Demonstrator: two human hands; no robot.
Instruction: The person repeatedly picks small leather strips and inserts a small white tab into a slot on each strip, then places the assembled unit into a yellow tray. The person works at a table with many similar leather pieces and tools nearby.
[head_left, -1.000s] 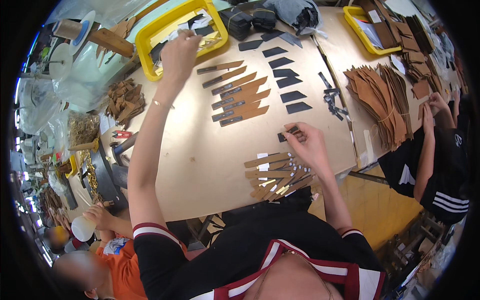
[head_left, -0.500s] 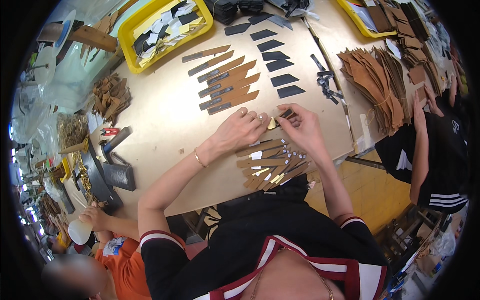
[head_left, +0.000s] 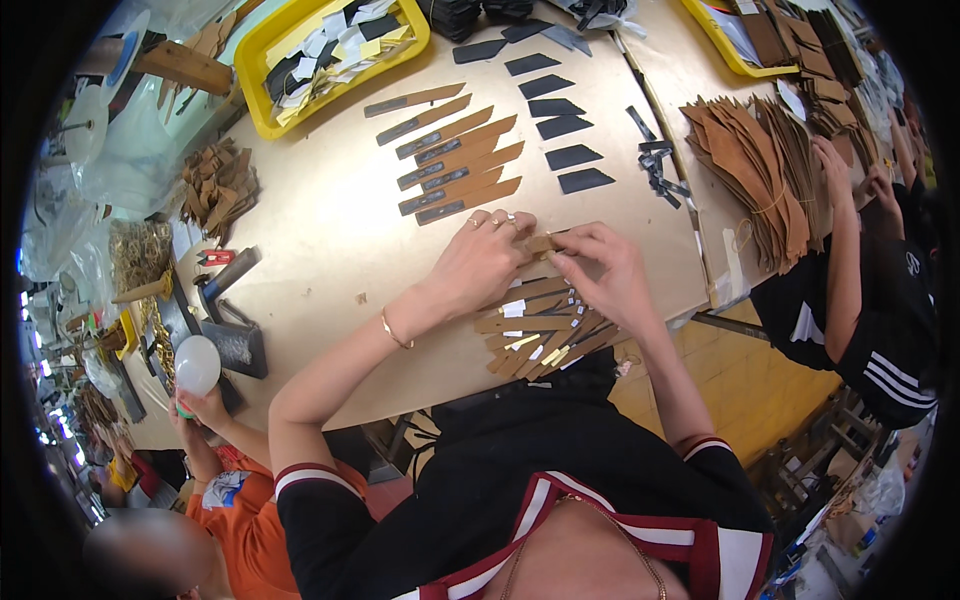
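Note:
Between my two hands is a small brown leather strip (head_left: 541, 243). My left hand (head_left: 478, 258) pinches its left end, and the fingers of my right hand (head_left: 606, 266) grip its right end. Just below, several brown leather strips (head_left: 535, 325) lie in an overlapping fan near the table edge, some with white or yellow bits on them. Beyond my left hand, slanted brown strips with dark patches (head_left: 465, 180) are laid in a staggered row. Black slanted pieces (head_left: 572, 156) form a column to their right. My fingers partly cover the held strip.
A yellow tray (head_left: 247, 95) of cut pieces stands far left. Bundled brown leather (head_left: 750, 180) lies right, beside short black strips (head_left: 658, 170). A hammer (head_left: 230, 275) and a dark metal block (head_left: 238, 345) sit left. One co-worker in orange (head_left: 245, 535) holds a white balloon-like object; another reaches in from the right.
The strip has turned between my fingers, its brown side now showing, and my right hand has shifted slightly. The left co-worker's white object has moved up; the right co-worker's hands moved farther away.

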